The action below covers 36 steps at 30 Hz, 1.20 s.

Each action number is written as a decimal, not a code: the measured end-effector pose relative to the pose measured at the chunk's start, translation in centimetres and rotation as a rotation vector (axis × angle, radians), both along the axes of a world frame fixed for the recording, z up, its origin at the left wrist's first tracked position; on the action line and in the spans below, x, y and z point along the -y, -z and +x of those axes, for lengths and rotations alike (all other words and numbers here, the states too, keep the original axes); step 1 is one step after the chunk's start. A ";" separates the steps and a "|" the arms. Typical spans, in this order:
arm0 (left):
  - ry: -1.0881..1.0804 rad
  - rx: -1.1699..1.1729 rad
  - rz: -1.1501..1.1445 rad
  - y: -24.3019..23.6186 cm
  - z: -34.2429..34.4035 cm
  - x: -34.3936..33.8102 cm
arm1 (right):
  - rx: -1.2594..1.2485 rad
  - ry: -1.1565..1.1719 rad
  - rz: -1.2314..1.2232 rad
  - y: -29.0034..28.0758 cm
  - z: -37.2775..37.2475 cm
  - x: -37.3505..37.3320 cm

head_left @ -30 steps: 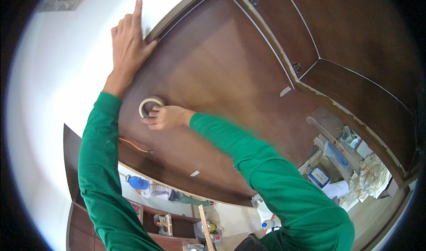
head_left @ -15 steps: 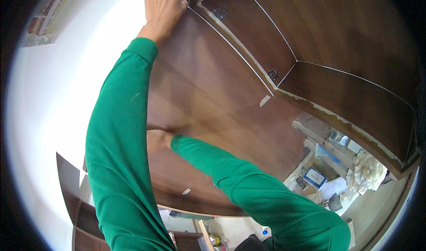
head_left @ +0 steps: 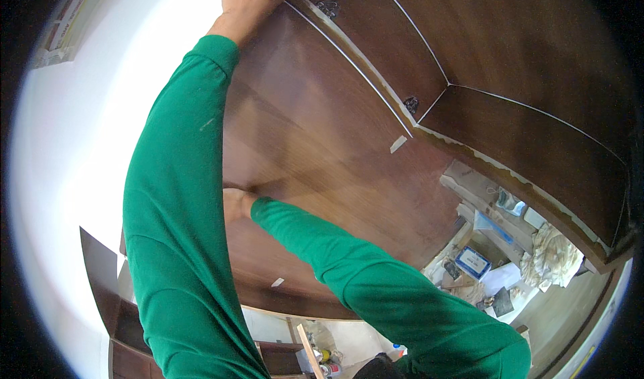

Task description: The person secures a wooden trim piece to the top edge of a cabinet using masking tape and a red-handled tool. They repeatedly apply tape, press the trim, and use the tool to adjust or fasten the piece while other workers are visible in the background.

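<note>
Brown panel (head_left: 335,144) beyond right hand (head_left: 234,203); left sleeve (head_left: 176,171) hides fingers. Left hand (head_left: 252,1) at panel edge, apparently bracing. Either grip: cannot tell. Next move likely calls for clear sightline.

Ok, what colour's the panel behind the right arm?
The panel is brown with a streaky, wood-like grain; the head view, the only one, shows it.

We see the left hand (head_left: 251,2) cut off by the upper edge. The left sleeve (head_left: 178,198) hides most of the right hand (head_left: 235,205); we cannot determine its grip. The same edge crops the printed sheet (head_left: 66,18), whose details we find blurred.
</note>
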<state>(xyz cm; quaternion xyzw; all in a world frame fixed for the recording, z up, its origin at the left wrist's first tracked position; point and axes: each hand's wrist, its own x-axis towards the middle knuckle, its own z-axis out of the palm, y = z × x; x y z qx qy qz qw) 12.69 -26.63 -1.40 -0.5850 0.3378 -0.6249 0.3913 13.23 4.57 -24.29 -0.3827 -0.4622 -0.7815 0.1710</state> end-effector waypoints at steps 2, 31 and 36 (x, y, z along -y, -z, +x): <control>0.020 -0.006 0.014 0.0 -0.7 -0.3 | -0.006 -0.038 -0.026 0.0 0.1 0.7; -0.519 -0.911 -2.422 75.4 -55.0 -33.8 | -0.150 0.149 -0.271 -1.8 -0.2 2.0; -1.083 -0.548 -3.024 93.2 -76.2 -21.0 | -0.340 0.083 -0.283 -1.7 -2.8 2.3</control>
